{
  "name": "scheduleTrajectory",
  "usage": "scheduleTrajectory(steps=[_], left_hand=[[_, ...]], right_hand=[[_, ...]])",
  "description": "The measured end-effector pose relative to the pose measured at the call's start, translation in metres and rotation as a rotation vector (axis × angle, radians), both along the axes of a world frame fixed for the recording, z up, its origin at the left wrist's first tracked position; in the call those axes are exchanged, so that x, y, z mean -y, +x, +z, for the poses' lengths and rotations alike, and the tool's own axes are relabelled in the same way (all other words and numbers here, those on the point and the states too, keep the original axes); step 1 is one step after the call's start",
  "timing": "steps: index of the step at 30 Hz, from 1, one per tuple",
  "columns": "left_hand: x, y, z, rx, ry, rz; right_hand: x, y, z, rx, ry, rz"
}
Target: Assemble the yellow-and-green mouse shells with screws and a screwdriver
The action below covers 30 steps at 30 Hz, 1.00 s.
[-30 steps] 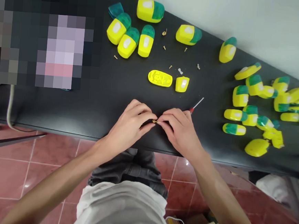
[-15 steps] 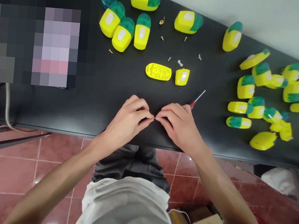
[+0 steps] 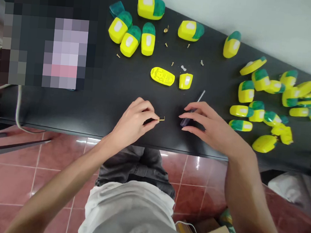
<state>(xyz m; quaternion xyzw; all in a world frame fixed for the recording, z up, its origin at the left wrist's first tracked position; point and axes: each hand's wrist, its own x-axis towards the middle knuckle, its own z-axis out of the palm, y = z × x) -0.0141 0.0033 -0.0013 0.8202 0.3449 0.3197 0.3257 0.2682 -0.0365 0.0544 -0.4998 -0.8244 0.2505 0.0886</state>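
Between the thumb and fingertips of my left hand [image 3: 139,118] is a small brass-coloured metal piece [image 3: 162,119] with a bent end. My right hand [image 3: 207,122] has its fingers spread over the dark handle of a screwdriver [image 3: 186,121], whose shaft points away to the upper right. Whether the fingers touch the handle I cannot tell. Beyond the hands lies an open yellow shell [image 3: 162,76], its moulded inside facing up. Beside it is a smaller yellow cover [image 3: 185,81] with a white button.
Several small screws [image 3: 166,45] and a grey metal bit [image 3: 183,68] lie scattered past the shell. Yellow-and-green cases [image 3: 151,7] stand along the back, and more cases [image 3: 246,91] crowd the right side. A cable [image 3: 18,109] hangs over the black table's [image 3: 92,104] left part.
My right hand has let go of the small metal piece, moved right and opened over the screwdriver. My left hand still pinches the piece. The view has shifted slightly.
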Motion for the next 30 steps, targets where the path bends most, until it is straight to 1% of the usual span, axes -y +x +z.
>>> scheduleTrajectory(steps=[2, 4, 6, 7, 9, 11, 12, 13, 14, 15, 17, 22, 25, 30], left_hand=[[0.0, 0.0, -0.001, -0.012, -0.007, 0.003], [0.0, 0.001, -0.002, -0.01, -0.002, 0.003], [0.0, 0.001, -0.003, -0.004, 0.005, 0.004], [0.0, 0.001, -0.003, -0.003, 0.003, 0.002], [0.0, 0.001, -0.003, -0.015, -0.013, -0.003], [0.0, 0.001, -0.003, -0.035, -0.036, -0.004], [0.0, 0.001, -0.003, -0.042, -0.047, -0.003], [-0.001, 0.001, -0.003, -0.046, -0.056, -0.002], [-0.001, 0.001, -0.004, -0.048, -0.063, -0.003], [-0.001, 0.001, -0.004, -0.047, -0.067, -0.005], [-0.001, 0.001, -0.004, -0.043, -0.069, -0.01], [-0.001, 0.001, -0.003, -0.054, -0.069, -0.017], [0.0, 0.001, -0.003, -0.064, -0.076, -0.021], [0.0, 0.002, -0.003, -0.071, -0.074, -0.02]], right_hand=[[-0.001, 0.005, 0.0, 0.025, -0.014, 0.047], [-0.002, 0.004, 0.0, 0.044, 0.024, 0.072], [-0.002, 0.002, 0.004, 0.039, 0.082, 0.061], [-0.002, 0.001, 0.007, 0.025, 0.123, 0.031], [-0.002, 0.002, 0.02, -0.01, 0.268, -0.089], [-0.002, 0.002, 0.036, -0.07, 0.44, -0.271], [-0.001, 0.001, 0.045, -0.137, 0.494, -0.357], [0.0, 0.0, 0.053, -0.222, 0.483, -0.433], [0.001, -0.003, 0.059, -0.358, 0.501, -0.477], [0.002, -0.007, 0.063, -0.456, 0.449, -0.496], [0.004, -0.018, 0.067, -0.627, 0.466, -0.438], [0.007, -0.043, 0.054, -0.6, 0.205, -0.475], [0.008, -0.049, 0.048, -0.609, 0.13, -0.463], [0.007, -0.051, 0.046, -0.617, 0.091, -0.419]])
